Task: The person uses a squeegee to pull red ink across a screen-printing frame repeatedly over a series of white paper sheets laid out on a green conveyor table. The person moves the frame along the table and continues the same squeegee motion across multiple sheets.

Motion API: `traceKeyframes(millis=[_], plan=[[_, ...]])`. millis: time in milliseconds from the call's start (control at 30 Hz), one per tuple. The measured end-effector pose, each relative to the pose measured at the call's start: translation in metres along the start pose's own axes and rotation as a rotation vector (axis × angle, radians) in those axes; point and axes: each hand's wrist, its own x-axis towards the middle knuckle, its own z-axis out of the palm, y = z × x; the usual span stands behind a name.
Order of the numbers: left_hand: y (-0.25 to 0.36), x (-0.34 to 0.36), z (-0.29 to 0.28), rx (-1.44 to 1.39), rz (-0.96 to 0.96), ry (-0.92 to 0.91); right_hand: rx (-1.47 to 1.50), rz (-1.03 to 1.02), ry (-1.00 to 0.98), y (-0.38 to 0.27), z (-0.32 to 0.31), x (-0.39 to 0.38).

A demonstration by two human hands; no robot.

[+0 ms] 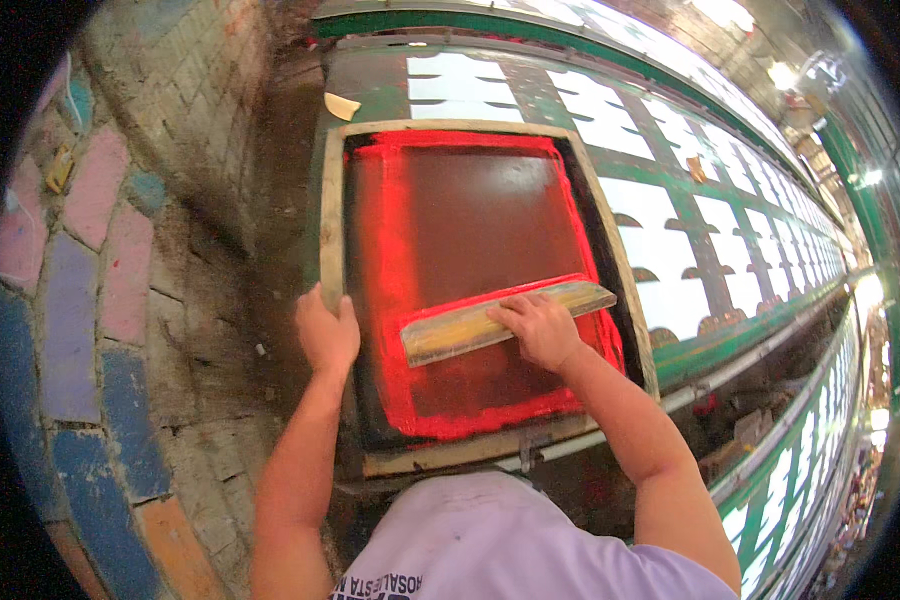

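A wooden-framed printing screen lies before me on the long green table, its mesh dark brown with bright red ink around the edges and in a thick band on the left. Wrapped around the left side of the frame is my left hand. My right hand grips a wooden squeegee near its middle; the squeegee slants across the lower half of the mesh, with red ink along its far edge. What lies under the screen is hidden.
White cut pieces lie in rows along the green table, which runs to the right. A pale yellow scrap sits beyond the frame's far left corner. A painted brick wall stands on the left. Another table with white pieces is at lower right.
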Motion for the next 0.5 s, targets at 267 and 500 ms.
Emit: traceKeyframes(millis=[267, 500], plan=[[0.008, -0.004, 0.002, 0.129, -0.015, 0.029, -0.096, 0.041, 0.037, 0.117, 0.026, 0.163], [0.012, -0.004, 0.009, 0.273, 0.009, 0.066, -0.120, 0.097, 0.051, 0.199, 0.040, 0.281]])
